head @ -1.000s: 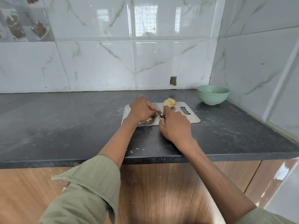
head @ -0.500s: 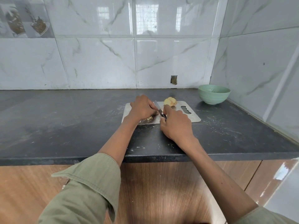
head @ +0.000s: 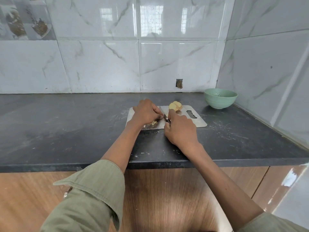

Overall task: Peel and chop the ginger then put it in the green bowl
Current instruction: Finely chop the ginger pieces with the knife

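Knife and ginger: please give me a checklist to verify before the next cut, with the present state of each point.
1. Right hand grips the knife handle: ok.
2. Left hand holds the piece being cut; the piece itself is hidden under the fingers: cannot tell.
3. Left fingertips clear of the blade: cannot tell, they sit very close to it.
4. Board lies flat on the counter: ok.
5. Peeled ginger waits on the board's far edge, away from the blade: ok.
6. Green bowl stands upright right of the board, ready for pieces: ok.
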`<act>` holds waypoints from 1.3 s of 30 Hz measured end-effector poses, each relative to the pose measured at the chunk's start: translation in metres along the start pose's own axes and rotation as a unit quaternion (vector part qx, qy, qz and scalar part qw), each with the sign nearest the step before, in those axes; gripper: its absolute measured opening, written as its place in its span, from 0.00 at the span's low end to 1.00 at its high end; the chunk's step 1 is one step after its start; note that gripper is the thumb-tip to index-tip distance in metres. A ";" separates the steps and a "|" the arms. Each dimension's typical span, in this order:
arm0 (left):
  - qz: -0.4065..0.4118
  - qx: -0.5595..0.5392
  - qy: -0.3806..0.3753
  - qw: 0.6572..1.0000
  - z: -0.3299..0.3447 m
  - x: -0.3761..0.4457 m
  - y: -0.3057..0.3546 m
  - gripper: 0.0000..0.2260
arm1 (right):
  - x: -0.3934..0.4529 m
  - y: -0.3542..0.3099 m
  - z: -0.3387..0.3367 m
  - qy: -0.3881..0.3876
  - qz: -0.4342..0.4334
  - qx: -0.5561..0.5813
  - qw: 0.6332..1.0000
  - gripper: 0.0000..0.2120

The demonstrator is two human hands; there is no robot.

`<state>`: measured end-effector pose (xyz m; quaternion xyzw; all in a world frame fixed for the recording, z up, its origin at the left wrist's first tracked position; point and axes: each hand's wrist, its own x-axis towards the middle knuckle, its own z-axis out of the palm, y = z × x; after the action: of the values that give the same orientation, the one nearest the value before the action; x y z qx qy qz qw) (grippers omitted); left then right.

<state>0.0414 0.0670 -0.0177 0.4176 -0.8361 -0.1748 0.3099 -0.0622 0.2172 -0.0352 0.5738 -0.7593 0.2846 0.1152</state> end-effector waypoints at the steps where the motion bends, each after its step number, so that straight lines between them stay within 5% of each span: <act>1: 0.002 0.000 -0.002 1.000 0.000 0.001 -0.001 0.10 | 0.000 0.001 -0.001 0.000 0.001 0.007 1.000 0.08; 39: -0.030 -0.050 -0.006 0.998 0.000 0.003 -0.005 0.13 | -0.003 -0.003 -0.002 0.002 0.001 0.030 1.000 0.07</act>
<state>0.0427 0.0619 -0.0196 0.4256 -0.8149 -0.2282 0.3203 -0.0586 0.2207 -0.0339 0.5759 -0.7507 0.3084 0.0989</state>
